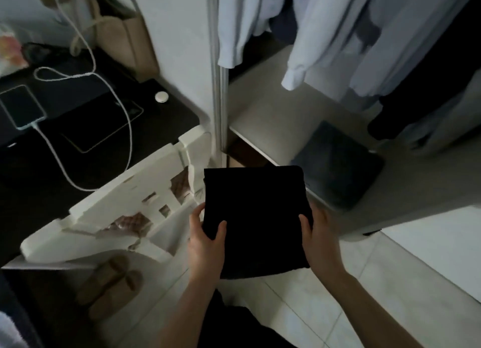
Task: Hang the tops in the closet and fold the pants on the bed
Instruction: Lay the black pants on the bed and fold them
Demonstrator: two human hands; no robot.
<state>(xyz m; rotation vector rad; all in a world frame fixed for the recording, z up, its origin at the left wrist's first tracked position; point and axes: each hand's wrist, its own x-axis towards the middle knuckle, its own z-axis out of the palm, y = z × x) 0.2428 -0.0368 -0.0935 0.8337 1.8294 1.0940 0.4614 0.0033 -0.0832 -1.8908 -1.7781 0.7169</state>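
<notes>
Bare forearms, no sleeves; dark garment [234, 324] below, possibly shorts.

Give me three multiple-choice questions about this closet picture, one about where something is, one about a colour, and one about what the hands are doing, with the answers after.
1. Where does the phone lie?
A. on the dark desk at the left
B. on the closet shelf
C. on the floor tiles

2. What colour is the folded garment that the hands hold?
A. white
B. black
C. red

3. How do the hands stand?
A. both hang free
B. only one holds the garment
C. both grip the garment by its sides

Answers:
1. A: the phone rests on the desk with a white cable plugged in.
2. B: the garment is plain black.
3. C: the left hand and the right hand each clasp one side, thumbs on top.
</notes>
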